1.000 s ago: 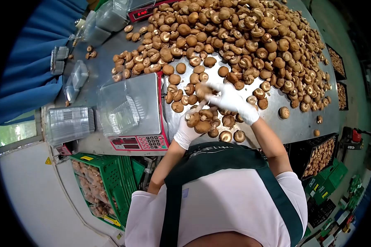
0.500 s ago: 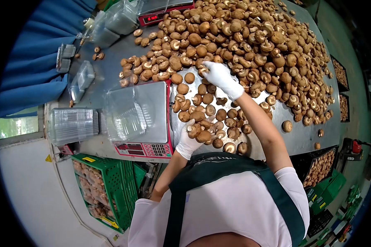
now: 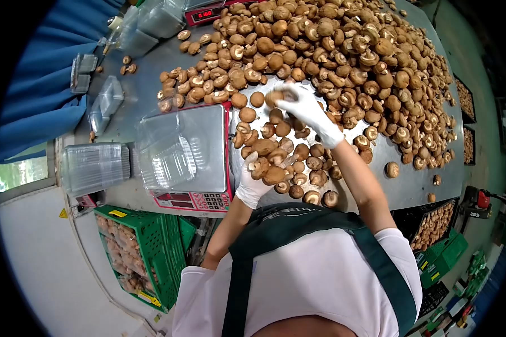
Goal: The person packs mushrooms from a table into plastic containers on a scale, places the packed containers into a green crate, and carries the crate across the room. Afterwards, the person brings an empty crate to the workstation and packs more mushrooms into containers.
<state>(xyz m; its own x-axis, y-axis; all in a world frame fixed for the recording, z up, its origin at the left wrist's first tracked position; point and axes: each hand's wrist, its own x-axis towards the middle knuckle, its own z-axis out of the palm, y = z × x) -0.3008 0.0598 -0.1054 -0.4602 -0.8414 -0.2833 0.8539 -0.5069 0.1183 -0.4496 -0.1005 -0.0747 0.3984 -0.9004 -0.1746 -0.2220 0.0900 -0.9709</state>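
Observation:
My left hand (image 3: 251, 182), in a white glove, is wrapped round several brown mushrooms (image 3: 273, 175) low over the metal table (image 3: 421, 188). Above and to the right, my right hand (image 3: 303, 108), also gloved, holds one mushroom (image 3: 274, 99) in its fingers; its outline is slightly blurred. Loose mushrooms (image 3: 301, 151) lie between and below the hands. The large mushroom heap (image 3: 371, 56) rises beyond my right hand. Left of my left hand is a red-edged scale (image 3: 211, 146) with a clear plastic tray (image 3: 174, 163) on its plate.
Stacked clear trays (image 3: 95, 168) stand at the left table edge, with more trays (image 3: 152, 25) at the back left. A second scale (image 3: 205, 14) reads 0.160. Below the table are a green crate (image 3: 166, 253) of packed mushrooms and a black crate (image 3: 433, 224) of mushrooms.
My right hand has gone from the gathered mushrooms to the heap's edge, taken a mushroom and drawn slightly back. My left hand keeps its mushrooms in nearly the same place.

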